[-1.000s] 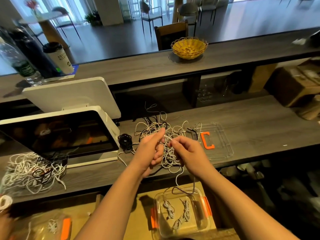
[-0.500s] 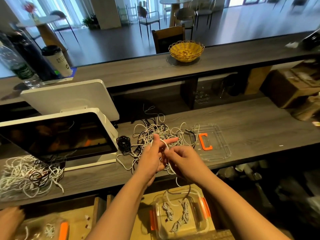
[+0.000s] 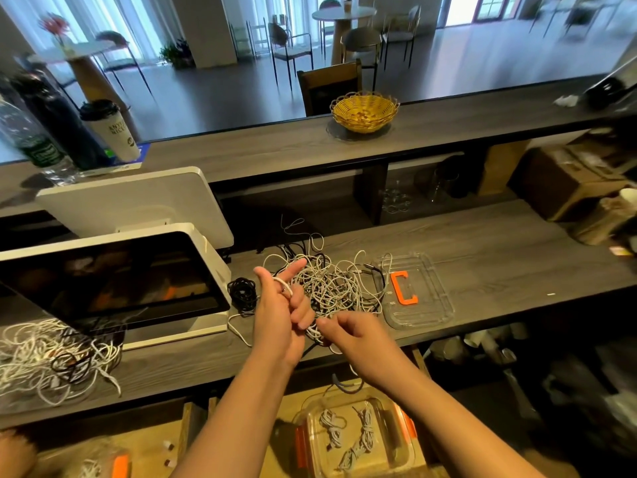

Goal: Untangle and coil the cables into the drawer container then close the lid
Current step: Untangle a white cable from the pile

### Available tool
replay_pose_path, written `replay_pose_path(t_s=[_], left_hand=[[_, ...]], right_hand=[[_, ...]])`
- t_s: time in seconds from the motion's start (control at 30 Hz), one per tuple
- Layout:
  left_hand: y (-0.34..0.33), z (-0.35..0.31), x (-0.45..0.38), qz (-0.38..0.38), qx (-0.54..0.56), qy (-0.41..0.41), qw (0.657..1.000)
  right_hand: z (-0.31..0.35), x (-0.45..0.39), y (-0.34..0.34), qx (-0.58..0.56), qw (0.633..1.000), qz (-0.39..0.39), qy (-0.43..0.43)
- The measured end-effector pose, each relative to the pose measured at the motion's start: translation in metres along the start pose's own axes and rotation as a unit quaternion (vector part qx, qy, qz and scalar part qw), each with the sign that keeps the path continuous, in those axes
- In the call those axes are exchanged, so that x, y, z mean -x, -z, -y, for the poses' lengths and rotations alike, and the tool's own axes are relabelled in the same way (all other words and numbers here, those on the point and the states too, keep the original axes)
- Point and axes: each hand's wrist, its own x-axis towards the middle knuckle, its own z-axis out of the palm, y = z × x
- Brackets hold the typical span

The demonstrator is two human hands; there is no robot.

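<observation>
Below your arms, the clear plastic drawer container with orange side clips [image 3: 355, 439] sits open on a tan surface under the grey wood-grain bench [image 3: 499, 270]; inside it lie two coiled bundles of pale cable [image 3: 348, 434]. Its clear lid with an orange C-shaped handle [image 3: 418, 291] lies flat on the bench, just right of the tangled heap of white and black cables [image 3: 339, 286]. A small coil of black cable [image 3: 243, 293] rests left of the heap, beside the white-framed touchscreen terminal [image 3: 113, 281]. At the far left a second mound of white and dark cables [image 3: 51, 360] is cut off by the frame edge, and so is another clear container with an orange clip [image 3: 103, 465] at the bottom left, its contents hard to make out. On the upper ledge stands a yellow woven basket [image 3: 363, 110]; what it holds is unclear.

Your left hand [image 3: 281, 319] is raised over the bench edge with a white cable [image 3: 286, 288] looped around its fingers, gripping it. Your right hand [image 3: 355, 334] has its fingers curled, pinching the same cable where it runs down from the left hand, and a dark end hangs below towards the container.
</observation>
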Motion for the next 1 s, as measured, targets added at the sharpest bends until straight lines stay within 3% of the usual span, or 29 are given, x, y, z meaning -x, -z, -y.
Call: replay_pose_path(t_s=[0.23,0.37,0.5,0.7,0.83,1.0], left_hand=[[0.003,-0.001,-0.009,0.021,0.102,0.051,0.993],[0.01,0.003,-0.015,0.017,0.104,0.08,0.991],[0.009,0.004,-0.011,0.022,0.033,0.078,0.996],[0.001,0.007,-0.011,0.001,0.032,0.044,0.999],[-0.002,0.009,-0.013,-0.001,0.01,0.017,1.0],[-0.005,0.019,-0.017,0.025,-0.096,0.005,0.995]], right_hand=[[-0.007,0.0,-0.001,-0.015,1.0,0.019,-0.014],[-0.015,-0.003,-0.002,-0.009,0.998,-0.05,-0.041],[-0.021,-0.001,0.005,-0.042,0.988,-0.141,-0.044],[-0.027,-0.005,-0.006,0.014,0.997,-0.021,-0.075],[-0.025,0.002,-0.011,0.02,0.999,0.003,-0.05],[-0.024,0.007,-0.005,0.031,0.998,0.017,-0.042]])
